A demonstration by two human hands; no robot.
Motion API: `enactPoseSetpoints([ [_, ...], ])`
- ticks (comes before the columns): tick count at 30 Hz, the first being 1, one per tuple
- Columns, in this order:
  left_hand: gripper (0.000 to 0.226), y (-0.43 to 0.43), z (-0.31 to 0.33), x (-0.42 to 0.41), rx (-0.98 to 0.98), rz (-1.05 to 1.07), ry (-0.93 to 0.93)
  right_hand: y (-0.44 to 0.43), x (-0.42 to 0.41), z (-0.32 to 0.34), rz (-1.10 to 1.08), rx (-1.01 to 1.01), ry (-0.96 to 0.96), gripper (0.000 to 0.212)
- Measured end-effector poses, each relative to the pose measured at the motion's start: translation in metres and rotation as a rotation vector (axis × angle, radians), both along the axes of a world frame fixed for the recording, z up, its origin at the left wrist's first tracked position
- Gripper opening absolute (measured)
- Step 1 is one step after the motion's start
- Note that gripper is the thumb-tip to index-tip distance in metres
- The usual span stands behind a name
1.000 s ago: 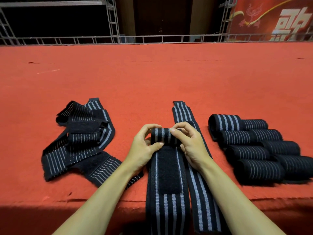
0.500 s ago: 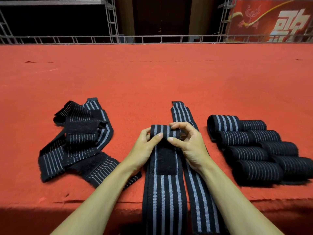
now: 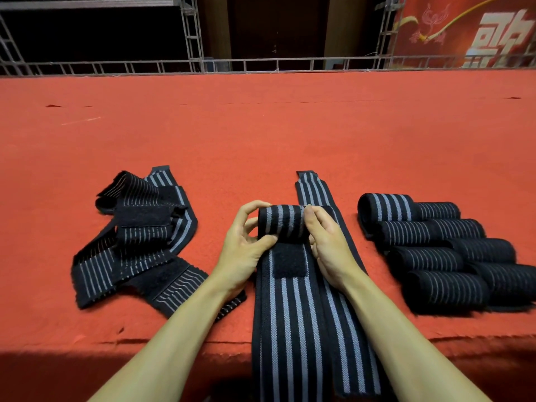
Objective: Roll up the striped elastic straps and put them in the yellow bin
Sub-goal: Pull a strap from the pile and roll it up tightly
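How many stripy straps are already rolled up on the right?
8, I think: black grey-striped rolls on the red carpet, right of the right hand, four on the left, four on the right. Others may be hidden.

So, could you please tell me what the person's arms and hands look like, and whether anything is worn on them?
The left hand and the right hand are bare: no gloves, no rings that I can see. Both forearms are bare to the frame's edge, with no sleeves, watch or wristband in view.
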State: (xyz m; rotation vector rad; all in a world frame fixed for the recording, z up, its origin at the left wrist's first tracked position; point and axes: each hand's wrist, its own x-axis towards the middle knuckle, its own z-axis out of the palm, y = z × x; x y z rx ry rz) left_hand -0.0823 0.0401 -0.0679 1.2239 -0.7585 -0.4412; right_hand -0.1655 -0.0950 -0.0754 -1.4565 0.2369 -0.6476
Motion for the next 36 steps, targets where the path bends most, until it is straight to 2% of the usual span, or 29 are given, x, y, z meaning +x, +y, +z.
enactPoseSetpoints([
  [6,0.055,0.000,0.002,-0.001,0.112,-0.006,-0.072,-0.001,-0.004,0.003,0.060,0.164,-0.065,0.013],
  [10,0.049,-0.004,0.001,-0.001,0.165,-0.013,-0.084,-0.002,-0.008,0.004,0.132,0.198,-0.071,0.018],
  [16,0.080,-0.010,-0.003,0.000,0.221,-0.053,0.001,-0.004,-0.010,0.002,0.166,0.109,-0.104,0.035],
  [21,0.061,-0.009,-0.004,0.001,0.257,0.009,-0.008,-0.003,-0.010,0.001,0.178,0.158,-0.100,0.037],
  [25,0.044,-0.005,-0.003,0.002,0.212,0.024,-0.031,0.001,-0.010,0.005,0.258,0.163,-0.064,0.040],
  [29,0.057,-0.003,-0.004,0.004,0.185,0.012,-0.098,0.004,-0.006,0.006,0.173,0.109,0.017,0.032],
  [32,0.065,-0.003,-0.006,0.003,0.196,-0.034,-0.151,0.005,-0.001,0.003,0.027,-0.015,0.135,0.048],
  [36,0.058,-0.003,-0.006,0.002,0.184,-0.046,-0.216,0.006,0.001,0.002,-0.071,-0.088,0.215,0.072],
])
